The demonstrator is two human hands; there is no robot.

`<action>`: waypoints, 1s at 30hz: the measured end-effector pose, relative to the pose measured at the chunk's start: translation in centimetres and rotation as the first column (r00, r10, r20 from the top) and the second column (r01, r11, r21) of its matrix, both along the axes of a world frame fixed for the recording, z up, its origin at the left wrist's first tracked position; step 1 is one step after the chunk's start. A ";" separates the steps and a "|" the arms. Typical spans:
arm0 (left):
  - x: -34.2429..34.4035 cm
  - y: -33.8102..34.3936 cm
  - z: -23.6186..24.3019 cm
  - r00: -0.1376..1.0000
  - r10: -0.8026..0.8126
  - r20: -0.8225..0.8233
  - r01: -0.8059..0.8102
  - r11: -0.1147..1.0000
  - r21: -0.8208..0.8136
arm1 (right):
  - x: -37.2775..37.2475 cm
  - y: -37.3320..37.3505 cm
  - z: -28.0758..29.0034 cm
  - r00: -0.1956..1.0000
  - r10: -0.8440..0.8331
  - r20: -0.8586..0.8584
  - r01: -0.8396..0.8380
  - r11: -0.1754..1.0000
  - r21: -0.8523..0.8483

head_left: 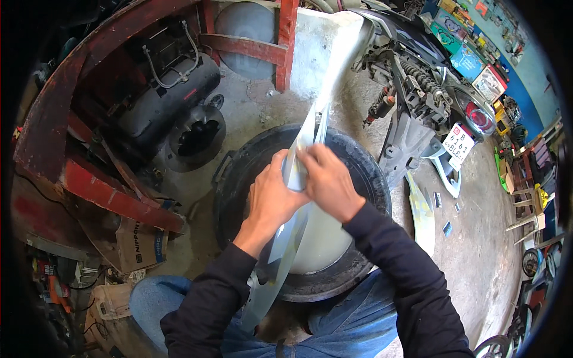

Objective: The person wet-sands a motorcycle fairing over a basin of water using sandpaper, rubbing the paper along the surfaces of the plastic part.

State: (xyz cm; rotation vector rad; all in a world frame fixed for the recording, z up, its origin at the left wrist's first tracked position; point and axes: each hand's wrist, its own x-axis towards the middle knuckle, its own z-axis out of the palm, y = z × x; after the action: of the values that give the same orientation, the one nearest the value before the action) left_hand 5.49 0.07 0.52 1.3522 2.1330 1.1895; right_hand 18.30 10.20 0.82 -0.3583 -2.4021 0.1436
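A long, narrow motorcycle body panel, pale grey-white with patchy yellowish spots, slants across a wide black tub. Cloudy whitish water lies in the tub. My left hand is wrapped around the panel's middle, thumb toward the right. Against the panel's upper part my right hand presses with curled fingers; whatever may be under those fingertips is hidden. The panel's lower end reaches down between my knees, and its upper tip points past the tub's far rim.
A red frame and a black tank stand at left, near a flattened cardboard box. To the right are a partly stripped motorcycle, another pale panel and small blue pieces on the concrete floor.
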 end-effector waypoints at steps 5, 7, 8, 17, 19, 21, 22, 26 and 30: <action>-0.3 -0.1 0.6 0.999 -0.012 0.041 0.015 0.997 -0.079 | -0.1 -0.6 -0.5 0.999 -0.037 -0.008 0.037 0.998 -0.042; -0.1 -0.1 0.6 0.999 -0.019 0.029 0.021 0.998 -0.064 | 0.0 -0.2 -0.6 1.000 -0.006 -0.009 0.006 0.999 -0.050; 0.0 -0.1 0.6 0.999 -0.028 0.016 0.028 0.998 -0.052 | -0.2 0.6 -0.3 1.000 -0.005 -0.007 0.004 0.999 -0.048; -0.1 -0.1 1.0 0.998 -0.040 0.054 0.044 0.997 -0.070 | 0.1 0.3 0.0 1.000 -0.028 -0.007 0.028 0.999 -0.015; 0.0 -0.2 0.6 0.999 -0.026 0.045 0.028 0.998 -0.053 | 0.5 -0.7 -0.7 0.999 0.016 -0.028 -0.016 1.000 -0.006; 0.1 -0.1 0.5 0.999 -0.010 0.038 0.011 0.999 -0.036 | 0.1 0.0 -0.5 0.999 -0.025 -0.028 0.024 0.999 -0.032; 0.0 0.0 0.6 1.000 -0.006 0.023 0.007 0.999 -0.042 | -0.1 0.4 -0.1 0.998 -0.065 -0.026 0.063 0.996 -0.060; -0.1 -0.2 0.1 1.000 0.013 0.016 -0.013 1.000 -0.021 | 0.0 -1.4 -0.9 0.999 -0.022 -0.042 0.019 0.997 -0.070; -0.1 -0.1 0.5 0.999 -0.033 0.006 0.034 0.998 -0.046 | -0.5 0.7 1.0 0.996 -0.083 -0.008 0.082 0.994 -0.073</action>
State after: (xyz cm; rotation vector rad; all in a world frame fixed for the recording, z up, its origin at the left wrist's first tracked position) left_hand 5.41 0.00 1.01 1.3582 2.1124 1.1232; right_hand 17.83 10.93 1.83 -0.4890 -2.3713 0.1952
